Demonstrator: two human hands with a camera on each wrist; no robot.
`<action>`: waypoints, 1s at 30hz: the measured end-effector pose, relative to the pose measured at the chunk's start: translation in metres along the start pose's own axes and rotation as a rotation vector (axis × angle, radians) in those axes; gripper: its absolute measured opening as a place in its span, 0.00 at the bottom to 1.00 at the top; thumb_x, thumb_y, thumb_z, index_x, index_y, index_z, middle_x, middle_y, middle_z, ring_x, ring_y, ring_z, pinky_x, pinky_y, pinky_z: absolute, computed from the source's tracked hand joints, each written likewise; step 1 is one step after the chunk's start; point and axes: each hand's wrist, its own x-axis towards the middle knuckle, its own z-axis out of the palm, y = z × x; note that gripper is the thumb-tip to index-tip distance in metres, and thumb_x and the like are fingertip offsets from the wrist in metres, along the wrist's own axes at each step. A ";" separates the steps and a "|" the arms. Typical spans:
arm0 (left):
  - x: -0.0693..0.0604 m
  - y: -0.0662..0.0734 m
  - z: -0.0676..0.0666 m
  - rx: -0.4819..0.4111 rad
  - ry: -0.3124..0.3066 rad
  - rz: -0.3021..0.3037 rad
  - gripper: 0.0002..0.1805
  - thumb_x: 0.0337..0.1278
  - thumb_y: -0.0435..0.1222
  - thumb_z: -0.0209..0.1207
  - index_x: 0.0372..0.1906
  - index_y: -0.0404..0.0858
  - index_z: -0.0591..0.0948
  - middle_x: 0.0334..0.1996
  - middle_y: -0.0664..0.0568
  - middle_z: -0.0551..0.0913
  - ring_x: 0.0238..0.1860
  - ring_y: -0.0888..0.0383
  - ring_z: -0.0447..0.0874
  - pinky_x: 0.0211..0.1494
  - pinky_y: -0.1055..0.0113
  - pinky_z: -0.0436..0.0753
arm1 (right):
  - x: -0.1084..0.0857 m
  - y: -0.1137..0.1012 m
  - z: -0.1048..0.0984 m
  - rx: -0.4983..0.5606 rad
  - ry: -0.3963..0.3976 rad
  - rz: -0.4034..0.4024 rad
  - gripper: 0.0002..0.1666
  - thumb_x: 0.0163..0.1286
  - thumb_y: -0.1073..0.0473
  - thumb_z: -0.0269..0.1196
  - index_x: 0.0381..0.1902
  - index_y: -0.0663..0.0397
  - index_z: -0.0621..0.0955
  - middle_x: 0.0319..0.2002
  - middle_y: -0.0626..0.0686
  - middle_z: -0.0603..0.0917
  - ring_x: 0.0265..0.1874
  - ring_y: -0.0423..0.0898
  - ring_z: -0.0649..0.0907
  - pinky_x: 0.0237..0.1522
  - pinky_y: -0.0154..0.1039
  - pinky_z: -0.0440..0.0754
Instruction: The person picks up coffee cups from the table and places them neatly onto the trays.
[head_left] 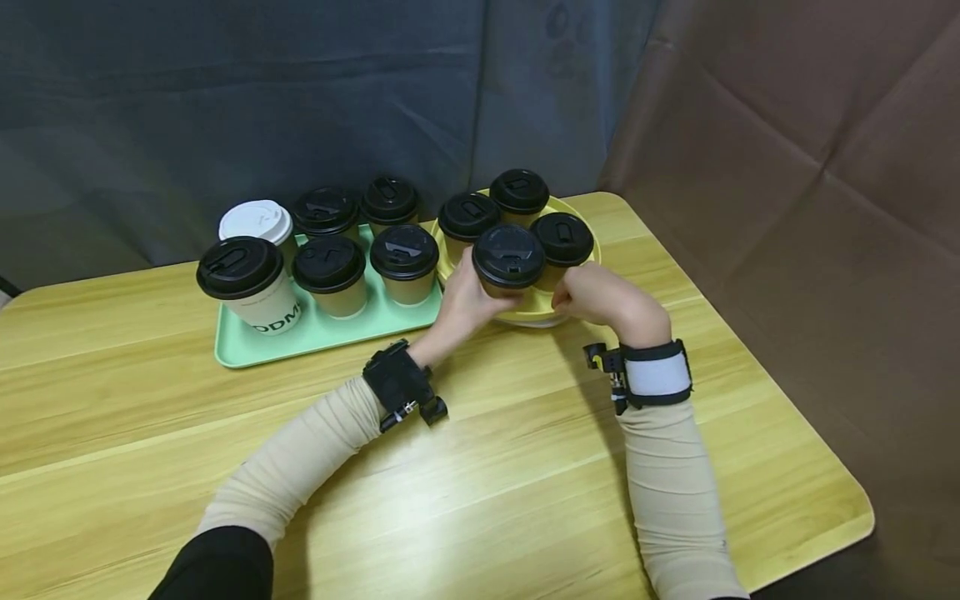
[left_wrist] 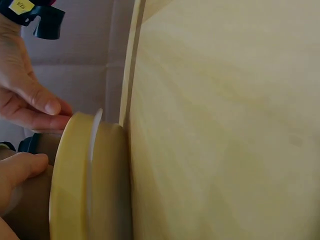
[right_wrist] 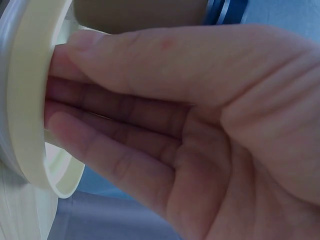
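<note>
My left hand (head_left: 467, 302) grips a paper coffee cup with a black lid (head_left: 508, 255) at the front of a round yellow tray (head_left: 537, 308). Whether the cup's base touches the tray is hidden. Its brown side (left_wrist: 30, 200) shows behind my left thumb in the left wrist view. My right hand (head_left: 603, 300) is at the tray's right front rim. In the right wrist view its fingers (right_wrist: 120, 160) are loosely extended over the rim (right_wrist: 27, 100), thumb near the index finger, with nothing seen between them. Three other black-lidded cups (head_left: 519, 192) stand on the tray.
To the left a mint green tray (head_left: 330, 337) carries several lidded cups, including a white-lidded cup (head_left: 257, 222) and a larger white cup (head_left: 268, 307). A white edge (left_wrist: 94, 145) shows under the yellow tray. Dark cloth hangs behind the wooden table (head_left: 465, 483); brown cloth hangs right.
</note>
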 end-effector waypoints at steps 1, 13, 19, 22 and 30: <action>0.000 0.000 0.001 0.024 0.003 -0.006 0.48 0.36 0.40 0.77 0.64 0.30 0.64 0.58 0.40 0.73 0.60 0.46 0.70 0.67 0.54 0.59 | 0.000 0.000 0.000 0.001 0.000 -0.002 0.09 0.60 0.72 0.58 0.25 0.61 0.83 0.18 0.46 0.71 0.20 0.44 0.69 0.27 0.38 0.68; -0.001 -0.001 0.001 0.125 -0.003 -0.118 0.44 0.38 0.43 0.76 0.63 0.33 0.68 0.57 0.44 0.76 0.60 0.49 0.71 0.69 0.48 0.42 | 0.003 -0.003 0.000 0.037 0.012 -0.011 0.09 0.60 0.73 0.57 0.24 0.63 0.82 0.18 0.47 0.70 0.21 0.45 0.69 0.27 0.39 0.66; 0.001 -0.003 -0.001 0.145 -0.036 -0.141 0.46 0.42 0.46 0.74 0.66 0.36 0.66 0.62 0.47 0.72 0.63 0.52 0.68 0.67 0.44 0.40 | 0.007 -0.003 0.000 0.024 0.003 -0.033 0.14 0.60 0.73 0.56 0.16 0.57 0.76 0.15 0.44 0.63 0.18 0.42 0.64 0.25 0.37 0.61; 0.000 -0.004 -0.002 0.142 -0.035 -0.123 0.46 0.43 0.46 0.74 0.68 0.38 0.65 0.63 0.47 0.72 0.64 0.52 0.67 0.68 0.44 0.39 | 0.010 -0.003 0.000 0.027 -0.010 -0.025 0.14 0.60 0.73 0.56 0.16 0.57 0.75 0.15 0.45 0.62 0.18 0.42 0.63 0.25 0.37 0.61; -0.011 -0.001 -0.010 0.133 -0.082 -0.088 0.48 0.52 0.42 0.69 0.71 0.27 0.56 0.67 0.37 0.64 0.68 0.44 0.59 0.71 0.49 0.39 | 0.010 0.001 0.001 0.062 -0.023 -0.011 0.08 0.61 0.73 0.58 0.25 0.64 0.82 0.19 0.48 0.71 0.21 0.45 0.69 0.28 0.40 0.68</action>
